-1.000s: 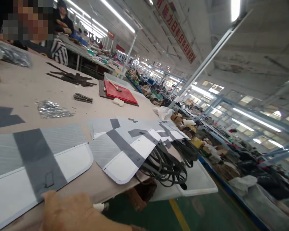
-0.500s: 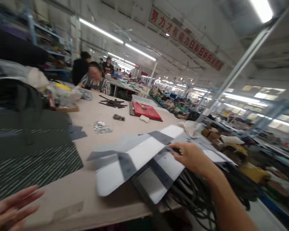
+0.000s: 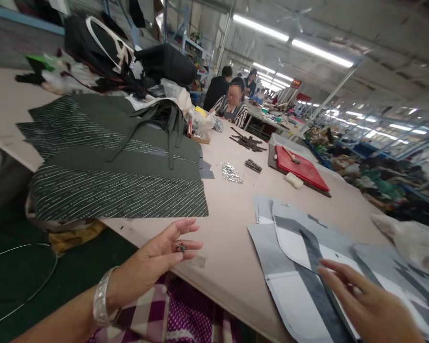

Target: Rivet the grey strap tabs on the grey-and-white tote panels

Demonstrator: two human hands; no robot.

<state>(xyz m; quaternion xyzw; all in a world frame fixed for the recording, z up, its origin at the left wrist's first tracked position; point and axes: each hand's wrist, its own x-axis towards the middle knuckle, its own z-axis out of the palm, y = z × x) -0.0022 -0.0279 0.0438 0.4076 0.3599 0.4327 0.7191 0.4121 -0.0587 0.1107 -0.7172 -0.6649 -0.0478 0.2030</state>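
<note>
Your left hand [image 3: 153, 257] is by the near edge of the table [image 3: 229, 238], fingers loosely apart, no grasp seen; 1 ring-like piece at a finger, silver bangle [image 3: 100, 296] on the wrist. Your right hand [image 3: 373, 300] is at the grey-and-white panels [image 3: 309, 293], fingertips by a dark strip; can't tell if you're pinching or just touching. Panels overlap on the table, to your right. Striped dark fabric [image 3: 128, 195] lies left, just beyond your left hand. Farther back: 1 metal-bits pile [image 3: 231, 172], 1 red slab [image 3: 307, 174].
</note>
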